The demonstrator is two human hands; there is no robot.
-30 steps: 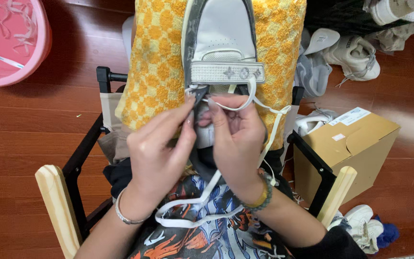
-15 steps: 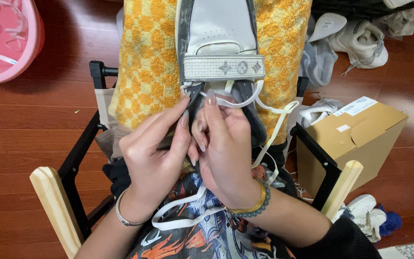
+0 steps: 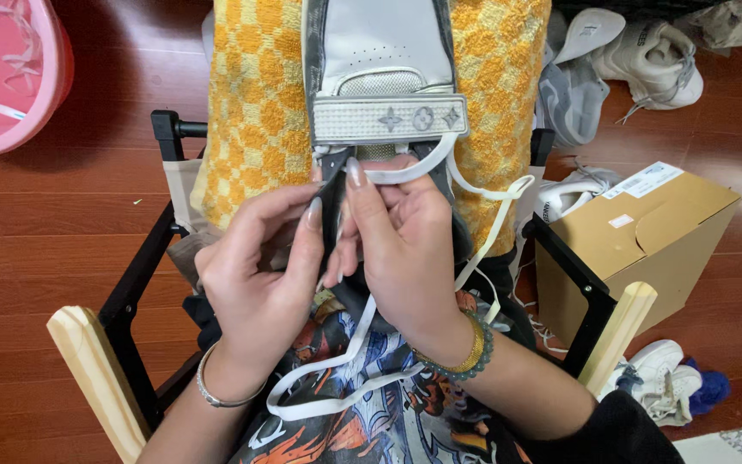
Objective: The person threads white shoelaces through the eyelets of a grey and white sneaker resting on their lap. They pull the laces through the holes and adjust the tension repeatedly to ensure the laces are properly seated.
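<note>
The head camera shows a grey shoe (image 3: 384, 51) lying on a yellow towel (image 3: 251, 120) across the person's lap, and the left hand (image 3: 259, 275) and right hand (image 3: 405, 249) both pinch its white lace (image 3: 337, 378), most of it hanging loose, not threaded.

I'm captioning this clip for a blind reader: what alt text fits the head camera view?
Two hands, the left hand and right hand, pinch a white shoelace at the eyelets of a grey and white sneaker lying on a yellow checked towel. A cardboard box sits on the wooden floor.
</note>
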